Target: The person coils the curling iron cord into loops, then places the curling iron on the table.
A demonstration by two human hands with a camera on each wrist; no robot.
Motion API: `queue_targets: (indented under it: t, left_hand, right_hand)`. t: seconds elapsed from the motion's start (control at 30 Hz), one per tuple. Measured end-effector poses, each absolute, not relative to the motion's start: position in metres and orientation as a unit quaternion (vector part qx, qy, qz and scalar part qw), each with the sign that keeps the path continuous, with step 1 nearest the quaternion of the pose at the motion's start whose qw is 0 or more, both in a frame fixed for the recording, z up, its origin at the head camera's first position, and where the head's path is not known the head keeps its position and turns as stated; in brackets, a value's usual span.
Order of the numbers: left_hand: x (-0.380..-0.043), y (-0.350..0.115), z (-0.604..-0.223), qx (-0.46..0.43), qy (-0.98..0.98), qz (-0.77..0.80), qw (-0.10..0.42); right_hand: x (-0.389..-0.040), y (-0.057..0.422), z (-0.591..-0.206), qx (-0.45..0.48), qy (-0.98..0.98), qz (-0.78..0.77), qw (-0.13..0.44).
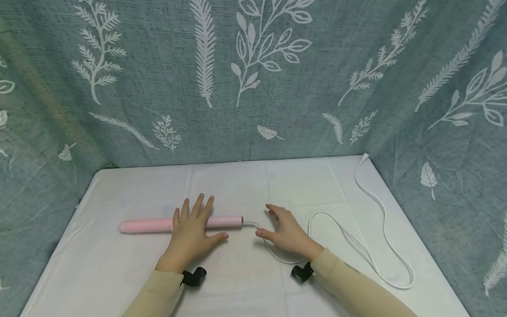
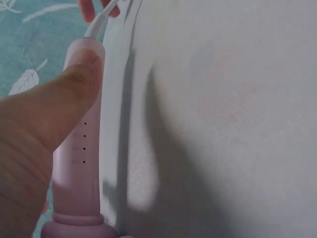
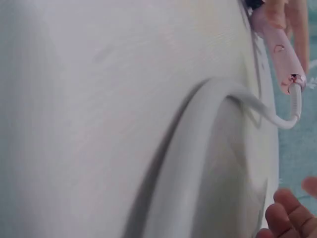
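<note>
A long pink curling iron (image 1: 144, 226) lies lengthwise on the white-covered table, its rounded end to the left and its cord end to the right. Over its middle is my left hand (image 1: 192, 231), fingers spread and straight. The left wrist view has my thumb across the pink handle (image 2: 77, 183), which bears a row of small dark dots. Just right of the cord end, my right hand (image 1: 289, 233) is relaxed and holds nothing, thumb apart from the fingers. The white cord (image 3: 183, 163) passes close beneath it, large in the right wrist view.
The cord runs on in loose loops (image 1: 409, 277) over the right side of the table (image 1: 245, 290), up to a white plug (image 1: 365, 156) at the far right corner. Green leaf-patterned curtains (image 1: 166, 79) hang behind and at both sides. Each wrist wears a small black camera.
</note>
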State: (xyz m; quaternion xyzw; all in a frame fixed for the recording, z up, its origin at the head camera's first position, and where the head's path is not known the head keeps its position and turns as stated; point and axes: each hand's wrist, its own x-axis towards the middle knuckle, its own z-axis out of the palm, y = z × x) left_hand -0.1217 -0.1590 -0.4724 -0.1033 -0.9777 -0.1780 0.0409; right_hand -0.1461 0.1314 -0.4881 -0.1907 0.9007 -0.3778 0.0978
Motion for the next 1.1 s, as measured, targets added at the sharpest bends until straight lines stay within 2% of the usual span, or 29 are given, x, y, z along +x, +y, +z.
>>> queue_targets:
  t: [0.17,0.3,0.8,1.1]
  left_hand:
    - [-0.123,-0.161,-0.474,-0.091,-0.978,-0.182,0.047]
    - [-0.122,-0.163,-0.477,-0.085,-0.976,-0.195,0.049]
    - [-0.133,-0.164,-0.487,-0.07,-0.97,-0.227,0.046]
    - [-0.13,-0.162,-0.488,-0.068,-0.971,-0.223,0.046]
  right_hand:
    - [-0.149,0.13,-0.49,-0.195,0.873,-0.421,0.146]
    - [-0.153,0.129,-0.494,-0.197,0.865,-0.434,0.16]
    - [-0.166,0.129,-0.506,-0.207,0.888,-0.386,0.141]
    - [-0.16,0.128,-0.506,-0.19,0.894,-0.381,0.138]
